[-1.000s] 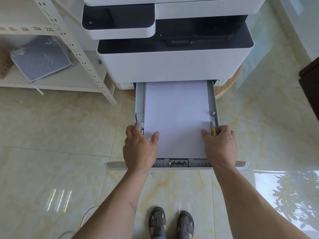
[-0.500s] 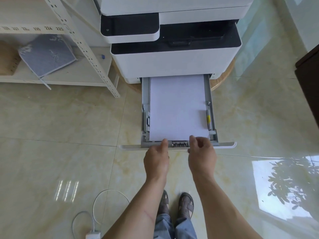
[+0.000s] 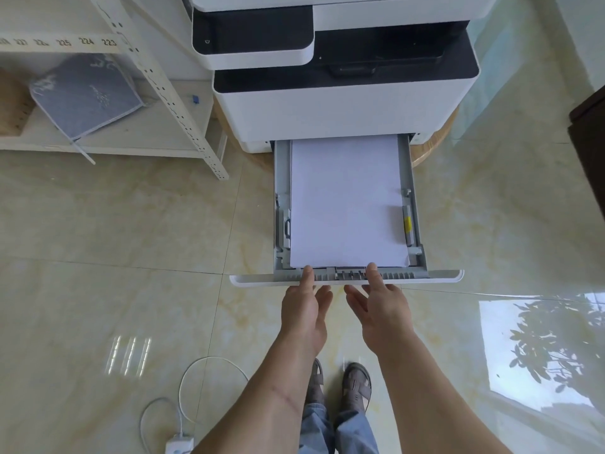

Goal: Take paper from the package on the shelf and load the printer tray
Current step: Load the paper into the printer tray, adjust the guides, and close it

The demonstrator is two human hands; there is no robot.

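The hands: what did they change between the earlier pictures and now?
Both hands left the paper's side edges and came together at the tray front: left hand, right hand, thumbs on its lip. The paper stayed flat in the open tray.

Matt white paper (image 3: 347, 204), grey plastic tray (image 3: 281, 178), glossy marble-look floor tiles (image 3: 114, 224)

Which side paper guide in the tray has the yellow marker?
The guide on the right side of the tray, beside the paper. It carries a yellow tab; the left guide is plain grey.
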